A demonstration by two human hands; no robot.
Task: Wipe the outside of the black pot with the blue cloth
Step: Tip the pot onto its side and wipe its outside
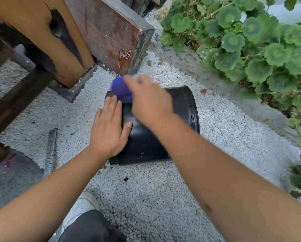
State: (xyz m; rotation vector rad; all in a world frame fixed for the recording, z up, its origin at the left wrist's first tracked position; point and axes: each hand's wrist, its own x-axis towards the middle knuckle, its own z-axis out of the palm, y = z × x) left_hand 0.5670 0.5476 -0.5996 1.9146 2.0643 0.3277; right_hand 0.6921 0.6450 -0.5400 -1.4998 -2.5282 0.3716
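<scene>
Pot trouble could come next. The black pot (pixel 146 137) lies on its side on the white pebbles (pixel 163 198), mid-frame. The left hand (pixel 109 126) rests flat and spread on it. The right hand (pixel 149 100), blurry, squeezes the blue cloth (pixel 119 89). A hard rub might roll the pot away.

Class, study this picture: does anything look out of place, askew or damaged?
The black pot lies on its side on the gravel, not upright. The wooden post beside it has a dark, split knot.
</scene>
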